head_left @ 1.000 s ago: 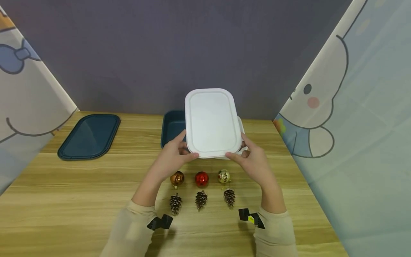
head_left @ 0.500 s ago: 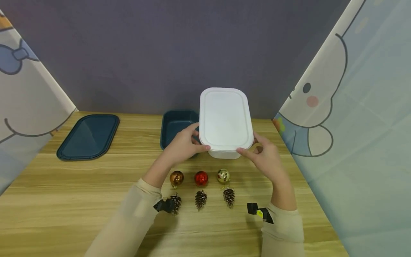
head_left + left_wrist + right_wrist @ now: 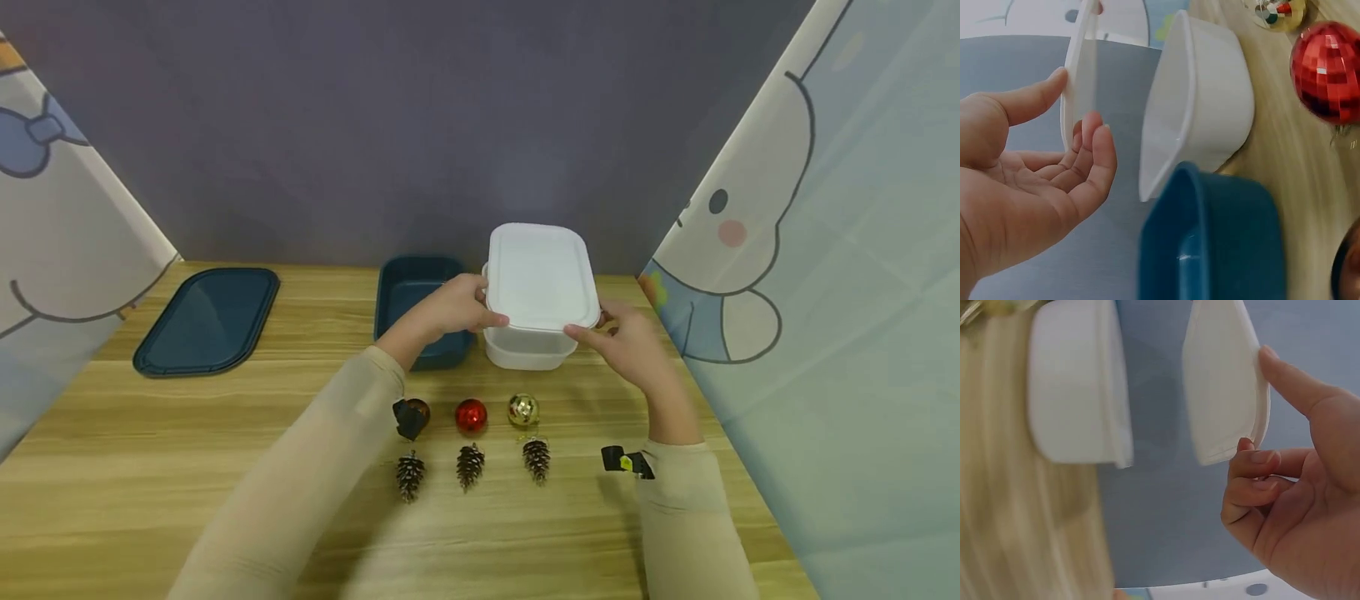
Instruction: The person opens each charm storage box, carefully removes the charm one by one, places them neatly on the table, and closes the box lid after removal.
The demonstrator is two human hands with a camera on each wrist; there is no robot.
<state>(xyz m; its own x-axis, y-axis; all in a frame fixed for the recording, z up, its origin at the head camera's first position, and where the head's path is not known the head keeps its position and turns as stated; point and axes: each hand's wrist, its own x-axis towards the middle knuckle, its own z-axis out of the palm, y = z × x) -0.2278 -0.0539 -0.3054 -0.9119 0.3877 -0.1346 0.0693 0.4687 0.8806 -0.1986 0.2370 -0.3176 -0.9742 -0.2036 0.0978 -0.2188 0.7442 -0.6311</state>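
Note:
A white rectangular lid (image 3: 543,279) with rounded corners is held level between both hands. My left hand (image 3: 459,305) pinches its near left corner, thumb on top and fingers beneath. At the near right corner my right hand (image 3: 626,337) pinches it the same way. Below the lid stands a white box (image 3: 528,348), its upper part hidden in the head view. Both wrist views show a gap between the lid and the box (image 3: 1222,87); the box's rim (image 3: 1113,381) is uncovered.
A dark blue box (image 3: 405,292) stands open left of the white one, and its lid (image 3: 208,321) lies far left. In front are brown, red (image 3: 471,416) and gold (image 3: 522,410) ball ornaments, then a row of pinecones (image 3: 470,465). A dark wall rises behind.
Both hands have carried the white lid to the right, and it now appears lower and over the white box. More of the blue box has come into sight.

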